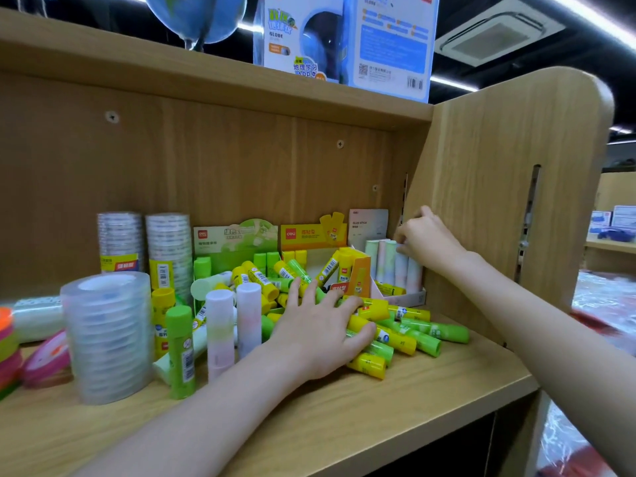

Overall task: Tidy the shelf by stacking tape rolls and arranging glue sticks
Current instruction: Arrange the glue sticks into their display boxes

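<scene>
On the left of the shelf [413,390] I see a blurry stack of clear tape rolls [108,335], and colored tape [8,349] beside it is cut off by the edge. My left hand [318,335] lies spread over the pile of glue sticks [406,335], hiding the ones under it. My right hand [425,241] pinches a pale glue stick [401,266] standing in the far right box [409,297], fingertips partly hidden.
</scene>
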`<state>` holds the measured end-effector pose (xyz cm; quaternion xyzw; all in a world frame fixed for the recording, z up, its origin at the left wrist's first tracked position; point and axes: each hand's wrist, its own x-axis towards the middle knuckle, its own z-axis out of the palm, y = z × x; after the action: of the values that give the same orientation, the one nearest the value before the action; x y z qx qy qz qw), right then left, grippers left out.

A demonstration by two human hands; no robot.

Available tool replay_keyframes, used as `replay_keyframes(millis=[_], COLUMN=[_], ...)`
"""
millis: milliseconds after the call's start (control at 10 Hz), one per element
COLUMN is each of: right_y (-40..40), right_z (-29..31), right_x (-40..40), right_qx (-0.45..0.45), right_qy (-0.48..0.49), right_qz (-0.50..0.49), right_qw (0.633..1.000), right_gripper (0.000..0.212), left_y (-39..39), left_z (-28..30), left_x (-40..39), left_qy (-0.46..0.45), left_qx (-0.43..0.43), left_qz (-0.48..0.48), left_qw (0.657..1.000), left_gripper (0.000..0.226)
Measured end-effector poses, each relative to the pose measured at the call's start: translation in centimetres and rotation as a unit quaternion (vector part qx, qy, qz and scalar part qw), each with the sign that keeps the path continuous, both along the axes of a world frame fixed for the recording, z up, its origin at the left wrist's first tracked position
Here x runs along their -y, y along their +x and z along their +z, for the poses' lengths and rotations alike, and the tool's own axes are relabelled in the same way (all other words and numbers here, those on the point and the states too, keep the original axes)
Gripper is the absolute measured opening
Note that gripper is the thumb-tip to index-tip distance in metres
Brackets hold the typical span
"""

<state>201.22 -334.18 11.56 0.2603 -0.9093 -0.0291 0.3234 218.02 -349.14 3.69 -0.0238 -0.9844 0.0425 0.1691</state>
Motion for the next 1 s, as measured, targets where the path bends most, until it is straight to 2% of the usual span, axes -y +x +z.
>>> replay_keyframes(millis=[200,300,400,500,1000], right_y=[-1.0,-1.1,-0.9,-0.7,0.2], right_z=[0.6,0.5,0.5,0.5,1.6], right_x=[-0.3,-0.2,-0.1,0.0,0.4], right_qx=[0.065,0.051,0.052,0.058,0.083], right_qy=[0.014,0.017,-0.015,-0.051,-0.054], right_qz=[0.019,0.016,0.021,0.018,0.007], right_qw=[0.998,0.998,0.998,0.997,0.995], right_gripper=[0.016,0.020,0.013,0.013,0.015], left_y=[-0.1,-0.2,-0.2,-0.1,0.1], left_z=[0.0,0.0,0.0,0.0,0.1], left_x=[-0.1,-0.1,0.0,0.0,0.0], left_qy=[0.001,0.003,0.002,0.007,0.008], left_qx=[-0.005,-0.005,-0.005,-0.008,-0.005], left_qz=[-0.004,-0.006,-0.005,-0.005,-0.002], left_qw=[1.000,1.000,1.000,1.000,1.000], left_gripper=[0.053,0.056,0.070,0.073,0.073])
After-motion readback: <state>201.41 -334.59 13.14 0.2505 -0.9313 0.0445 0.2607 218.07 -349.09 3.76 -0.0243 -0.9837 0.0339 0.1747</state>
